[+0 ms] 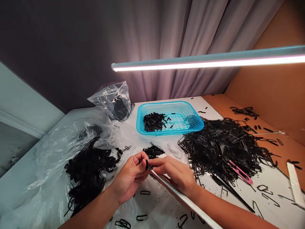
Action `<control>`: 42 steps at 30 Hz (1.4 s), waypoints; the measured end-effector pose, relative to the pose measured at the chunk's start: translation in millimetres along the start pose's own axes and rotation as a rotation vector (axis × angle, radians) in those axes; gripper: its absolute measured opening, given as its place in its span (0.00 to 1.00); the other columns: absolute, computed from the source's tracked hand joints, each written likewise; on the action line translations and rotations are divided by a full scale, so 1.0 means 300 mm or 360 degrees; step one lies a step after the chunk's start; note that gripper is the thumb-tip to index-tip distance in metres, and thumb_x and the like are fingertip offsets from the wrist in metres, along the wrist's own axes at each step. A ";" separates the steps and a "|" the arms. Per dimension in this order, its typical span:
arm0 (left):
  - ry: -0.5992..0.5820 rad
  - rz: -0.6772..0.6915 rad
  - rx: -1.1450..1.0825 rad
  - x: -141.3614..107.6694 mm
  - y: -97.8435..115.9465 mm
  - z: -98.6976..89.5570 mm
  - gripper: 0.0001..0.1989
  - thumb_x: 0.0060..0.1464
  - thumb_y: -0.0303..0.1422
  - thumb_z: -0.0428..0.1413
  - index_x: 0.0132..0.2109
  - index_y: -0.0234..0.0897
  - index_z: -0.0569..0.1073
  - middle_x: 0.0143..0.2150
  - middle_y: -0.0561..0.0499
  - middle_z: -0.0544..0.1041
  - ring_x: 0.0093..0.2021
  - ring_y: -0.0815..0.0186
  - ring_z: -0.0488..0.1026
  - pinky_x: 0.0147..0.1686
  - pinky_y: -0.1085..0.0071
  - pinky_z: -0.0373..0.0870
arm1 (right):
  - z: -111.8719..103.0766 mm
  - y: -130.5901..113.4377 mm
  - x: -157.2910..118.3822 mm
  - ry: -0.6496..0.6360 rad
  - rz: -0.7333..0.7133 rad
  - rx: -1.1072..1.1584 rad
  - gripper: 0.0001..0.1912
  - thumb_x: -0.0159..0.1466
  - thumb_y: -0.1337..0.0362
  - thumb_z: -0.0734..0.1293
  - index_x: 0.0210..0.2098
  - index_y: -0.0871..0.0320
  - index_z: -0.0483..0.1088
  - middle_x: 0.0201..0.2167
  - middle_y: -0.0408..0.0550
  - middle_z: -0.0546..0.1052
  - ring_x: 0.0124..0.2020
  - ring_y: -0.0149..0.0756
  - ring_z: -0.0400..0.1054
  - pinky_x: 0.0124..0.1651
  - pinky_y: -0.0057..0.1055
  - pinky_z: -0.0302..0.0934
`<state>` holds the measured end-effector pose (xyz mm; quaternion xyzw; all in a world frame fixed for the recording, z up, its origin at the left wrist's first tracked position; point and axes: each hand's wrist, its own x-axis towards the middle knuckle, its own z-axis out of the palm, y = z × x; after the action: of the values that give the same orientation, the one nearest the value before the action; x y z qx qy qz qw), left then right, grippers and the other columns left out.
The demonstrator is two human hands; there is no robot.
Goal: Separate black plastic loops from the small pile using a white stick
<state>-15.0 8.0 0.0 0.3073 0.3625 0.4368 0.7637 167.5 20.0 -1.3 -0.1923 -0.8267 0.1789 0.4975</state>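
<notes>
My left hand (131,175) is closed, its thumb and forefinger pinching a small black piece (146,164). Against it comes my right hand (177,175), with fingers closed around the end of a long, flat white strip (188,202). That strip slants down toward the lower right, beneath the right forearm. The black piece meets the strip's tip; how they join is too small to make out. Just beyond my fingertips lies a little heap of black pieces (153,150).
A blue basket (170,132) holds more black pieces. Tangled black loops form a large pile (221,146) on the right, with a pink-handled tool (240,171). Another black pile (89,171) lies on clear plastic (52,159) at left, near a zip bag (116,98). A tube light (205,63) hangs above.
</notes>
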 end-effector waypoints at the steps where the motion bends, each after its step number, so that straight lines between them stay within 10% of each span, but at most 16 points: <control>1: -0.0008 -0.0006 -0.0007 0.000 0.000 -0.001 0.12 0.56 0.36 0.57 0.32 0.34 0.64 0.22 0.59 0.55 0.20 0.79 0.45 0.20 0.81 0.44 | -0.001 -0.001 0.003 0.0005 -0.0011 -0.0010 0.01 0.65 0.73 0.65 0.37 0.65 0.68 0.43 0.57 0.77 0.39 0.36 0.72 0.40 0.31 0.68; 14: 0.0133 -0.0261 -0.0122 -0.025 0.013 0.029 0.14 0.53 0.35 0.60 0.30 0.35 0.62 0.23 0.60 0.50 0.21 0.77 0.42 0.22 0.82 0.46 | 0.002 -0.015 -0.015 -0.0283 -0.0376 -0.0423 0.06 0.64 0.76 0.59 0.36 0.69 0.68 0.50 0.66 0.72 0.49 0.48 0.67 0.43 0.42 0.64; 27: -0.0049 -0.0081 -0.0094 -0.026 0.007 0.033 0.09 0.60 0.30 0.52 0.31 0.33 0.63 0.24 0.56 0.62 0.19 0.79 0.41 0.19 0.80 0.41 | -0.021 -0.027 -0.005 0.0212 0.0360 -0.0141 0.03 0.64 0.72 0.65 0.36 0.60 0.70 0.43 0.49 0.76 0.41 0.32 0.72 0.45 0.29 0.67; 42: -0.0023 -0.0010 -0.0092 -0.019 0.016 0.024 0.10 0.59 0.33 0.54 0.32 0.32 0.66 0.23 0.58 0.57 0.21 0.79 0.44 0.22 0.82 0.47 | -0.005 -0.045 0.013 0.0052 -0.0047 -0.0147 0.04 0.63 0.76 0.65 0.36 0.63 0.69 0.42 0.57 0.77 0.39 0.34 0.73 0.38 0.30 0.69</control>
<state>-13.2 3.7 9.5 0.2873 0.3452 0.4424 0.7763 165.2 10.4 8.9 -0.2057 -0.8287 0.1301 0.5041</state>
